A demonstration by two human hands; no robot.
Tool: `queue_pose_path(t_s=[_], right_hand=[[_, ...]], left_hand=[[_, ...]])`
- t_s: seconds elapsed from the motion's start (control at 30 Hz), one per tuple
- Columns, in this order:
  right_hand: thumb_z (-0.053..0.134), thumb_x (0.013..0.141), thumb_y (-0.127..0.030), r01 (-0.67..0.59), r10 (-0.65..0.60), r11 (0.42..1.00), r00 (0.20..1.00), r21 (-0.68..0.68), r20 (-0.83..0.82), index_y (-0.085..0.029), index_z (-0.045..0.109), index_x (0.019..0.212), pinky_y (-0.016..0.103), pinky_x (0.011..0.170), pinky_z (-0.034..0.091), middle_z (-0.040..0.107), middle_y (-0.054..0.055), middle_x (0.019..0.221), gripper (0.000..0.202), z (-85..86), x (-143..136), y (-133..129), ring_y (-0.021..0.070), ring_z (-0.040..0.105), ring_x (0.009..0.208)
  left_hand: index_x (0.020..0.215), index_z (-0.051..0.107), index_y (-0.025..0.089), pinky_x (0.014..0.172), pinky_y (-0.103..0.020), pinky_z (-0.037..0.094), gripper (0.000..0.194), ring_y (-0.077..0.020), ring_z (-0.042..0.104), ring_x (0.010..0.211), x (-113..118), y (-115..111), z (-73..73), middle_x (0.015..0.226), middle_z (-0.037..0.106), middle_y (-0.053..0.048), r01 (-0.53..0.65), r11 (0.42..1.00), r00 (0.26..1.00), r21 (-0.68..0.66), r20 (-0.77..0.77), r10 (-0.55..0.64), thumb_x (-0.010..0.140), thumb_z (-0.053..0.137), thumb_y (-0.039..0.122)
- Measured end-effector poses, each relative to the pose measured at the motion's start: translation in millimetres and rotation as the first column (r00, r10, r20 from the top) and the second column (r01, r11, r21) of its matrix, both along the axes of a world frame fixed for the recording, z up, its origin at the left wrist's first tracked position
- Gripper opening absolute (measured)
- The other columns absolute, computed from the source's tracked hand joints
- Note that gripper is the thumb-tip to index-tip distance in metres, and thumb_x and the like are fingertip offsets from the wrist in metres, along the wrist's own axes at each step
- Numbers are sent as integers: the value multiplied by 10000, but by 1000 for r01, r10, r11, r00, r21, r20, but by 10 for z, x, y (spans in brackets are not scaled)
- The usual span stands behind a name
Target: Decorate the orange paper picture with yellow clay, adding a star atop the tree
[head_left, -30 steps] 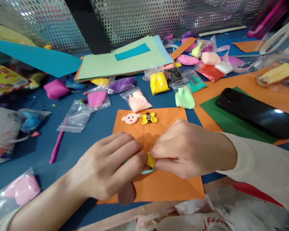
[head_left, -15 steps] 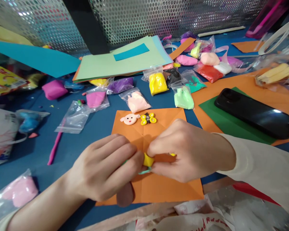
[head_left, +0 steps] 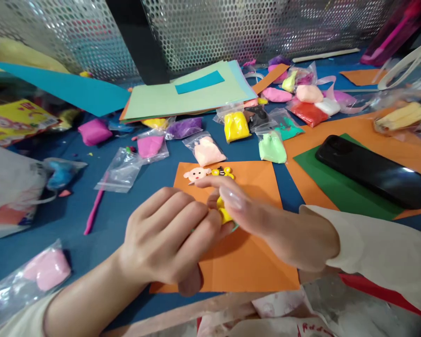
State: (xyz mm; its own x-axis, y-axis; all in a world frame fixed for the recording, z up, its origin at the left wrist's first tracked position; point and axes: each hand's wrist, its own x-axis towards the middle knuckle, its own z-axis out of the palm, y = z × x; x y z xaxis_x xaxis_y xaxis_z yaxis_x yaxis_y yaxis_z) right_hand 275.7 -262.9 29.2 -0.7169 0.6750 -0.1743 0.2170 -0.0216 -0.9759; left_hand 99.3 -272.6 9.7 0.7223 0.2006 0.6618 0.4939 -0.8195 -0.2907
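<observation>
My left hand [head_left: 168,234] is closed, its fingers bent round a small piece of yellow modelling clay [head_left: 226,214]. A sliver of pale green shows beneath the yellow, mostly hidden by my fingers. Close against the clay, my right hand [head_left: 263,217] has its thumb and index finger stretched out and apart; whether it touches the clay cannot be made out. Below both hands lies a creased orange paper sheet [head_left: 252,267]. At its top sit a pink clay animal face [head_left: 196,174] and a yellow-and-black clay butterfly [head_left: 227,172], partly covered by my right index finger.
Bagged clay, including a yellow pack [head_left: 236,126] and a light green pack [head_left: 272,146], lies beyond the sheet. A black phone [head_left: 372,171] rests on green paper at right. A pink tool [head_left: 94,213] lies left. Behind stand stacked papers [head_left: 189,98] and a perforated metal panel [head_left: 224,37].
My right hand has loosened its pinch on the yellow clay and turned, thumb and index finger now extended. My left hand still holds the clay. The view has shifted slightly.
</observation>
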Motion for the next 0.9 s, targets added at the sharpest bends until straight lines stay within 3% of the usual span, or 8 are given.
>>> queue_pose_path(t_s=[0.13,0.27,0.37,0.5,0.57,0.73,0.83,0.9], right_hand=[[329,908,-612,4,-5,1000,999,-25,-43,-162,254,1433,394,1037,340,436,111,1369,695,71,90,-73,228,422,1252],[498,901,-369,-15,16,1000,994,18,-107,-117,247,1429,388,1031,365,495,120,1291,637,67,95,-22,219,464,1211],[634,790,-252,0,7,999,988,49,-154,-86,206,1433,360,1006,415,496,142,1293,789,32,82,-19,228,470,1208],[710,695,-182,72,-49,992,975,99,-215,-76,75,1461,325,1023,419,293,191,1459,1000,-2,79,-36,244,371,1311],[696,702,-138,68,-49,995,968,73,-245,-88,24,1470,303,986,459,358,193,1419,1021,-27,70,-25,218,475,1236],[655,761,-127,132,-113,989,963,61,-245,-61,401,1366,271,809,564,670,102,1018,660,-124,36,0,170,680,872],[639,799,-210,192,-155,967,966,171,-208,-80,584,1222,303,694,594,705,55,793,446,-154,39,0,183,691,717],[620,813,-215,216,-176,955,965,206,-195,-104,626,1177,306,665,598,714,48,785,381,-151,45,14,180,691,687]], left_hand=[[681,486,183,471,-302,322,330,-149,411,553,-41,21,-30,653,415,-20,10,1000,1000,-20,-11,-10,939,337,324],[835,553,120,557,-280,419,134,-142,517,656,-77,35,-38,754,547,-34,-123,992,984,-41,122,127,869,526,246],[1081,565,61,726,-323,507,333,-219,602,901,-85,66,-52,972,620,-114,-176,982,976,-60,119,183,872,556,320],[1129,566,90,800,-347,544,274,-228,623,1019,-100,86,-58,1031,665,-115,-55,973,990,-226,117,84,891,530,220],[1074,591,116,803,-298,555,214,-179,653,968,-109,72,-50,957,701,-66,-21,970,986,-242,155,60,865,556,142],[857,610,136,638,-132,499,73,-57,642,633,-44,-5,17,658,682,24,-64,967,978,-246,176,110,877,542,117],[754,563,169,400,-105,332,196,0,439,387,20,-31,54,495,564,90,-138,953,962,-269,194,194,926,469,187],[747,561,170,337,-130,229,200,6,321,340,25,-21,61,468,516,104,-208,944,934,-255,234,269,923,476,215]])
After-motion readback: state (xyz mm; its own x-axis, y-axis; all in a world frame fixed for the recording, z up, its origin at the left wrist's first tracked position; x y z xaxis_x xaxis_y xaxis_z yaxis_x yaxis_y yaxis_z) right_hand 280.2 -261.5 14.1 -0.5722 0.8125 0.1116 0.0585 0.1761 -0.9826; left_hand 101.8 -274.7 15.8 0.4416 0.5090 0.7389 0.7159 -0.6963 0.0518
